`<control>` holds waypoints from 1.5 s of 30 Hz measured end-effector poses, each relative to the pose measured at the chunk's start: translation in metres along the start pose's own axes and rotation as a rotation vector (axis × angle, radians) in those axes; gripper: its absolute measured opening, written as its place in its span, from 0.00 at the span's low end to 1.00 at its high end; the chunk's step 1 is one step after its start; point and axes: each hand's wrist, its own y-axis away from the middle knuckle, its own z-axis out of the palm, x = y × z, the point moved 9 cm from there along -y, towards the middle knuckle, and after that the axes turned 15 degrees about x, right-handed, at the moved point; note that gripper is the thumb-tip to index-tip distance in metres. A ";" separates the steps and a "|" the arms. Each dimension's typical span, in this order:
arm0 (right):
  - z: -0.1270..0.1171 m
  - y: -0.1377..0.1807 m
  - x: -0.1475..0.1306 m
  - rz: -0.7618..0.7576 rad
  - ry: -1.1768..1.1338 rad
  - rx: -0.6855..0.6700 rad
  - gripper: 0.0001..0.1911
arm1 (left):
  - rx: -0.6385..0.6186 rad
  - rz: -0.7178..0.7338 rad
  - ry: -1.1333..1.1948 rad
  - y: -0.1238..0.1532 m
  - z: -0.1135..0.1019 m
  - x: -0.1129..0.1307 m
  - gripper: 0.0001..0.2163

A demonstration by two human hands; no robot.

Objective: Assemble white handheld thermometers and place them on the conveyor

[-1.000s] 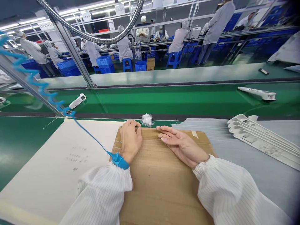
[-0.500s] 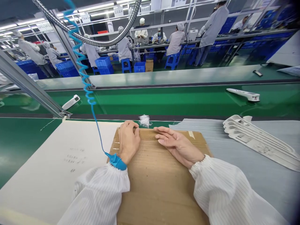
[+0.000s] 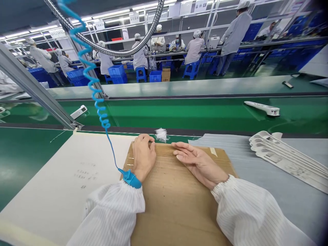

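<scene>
Both my hands rest on a brown cardboard sheet [image 3: 174, 201] lying on the bench in front of me. My left hand [image 3: 142, 155] lies palm down near the sheet's far edge with its fingers curled under, and nothing shows in them. A blue wrist strap [image 3: 131, 178] with a coiled blue cord [image 3: 95, 92] is on that wrist. My right hand [image 3: 197, 161] lies flat on the cardboard, fingers stretched out toward the left hand, holding nothing. A small crumpled clear plastic wrap [image 3: 161, 134] sits just beyond the cardboard's far edge.
A white mat [image 3: 64, 174] lies left of the cardboard, grey foam sheet [image 3: 287, 191] to the right. Several white plastic housings [image 3: 284, 153] are stacked at right. White devices [image 3: 261, 108] [image 3: 79, 111] ride the green conveyor [image 3: 179, 112]. A metal post [image 3: 38, 92] and flexible hose [image 3: 120, 51] stand ahead. People in white coats work behind.
The coiled blue cord swung from low on the left to hanging upright. The white devices on the conveyor shifted left. My hands stayed in place on the cardboard.
</scene>
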 end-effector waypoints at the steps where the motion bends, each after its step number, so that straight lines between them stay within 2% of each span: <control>1: 0.000 0.000 0.000 0.003 -0.004 -0.003 0.21 | -0.001 -0.001 0.002 0.000 0.000 0.000 0.06; 45: 0.000 -0.003 0.004 0.025 -0.043 -0.008 0.19 | 0.001 0.017 0.039 0.000 0.001 0.001 0.07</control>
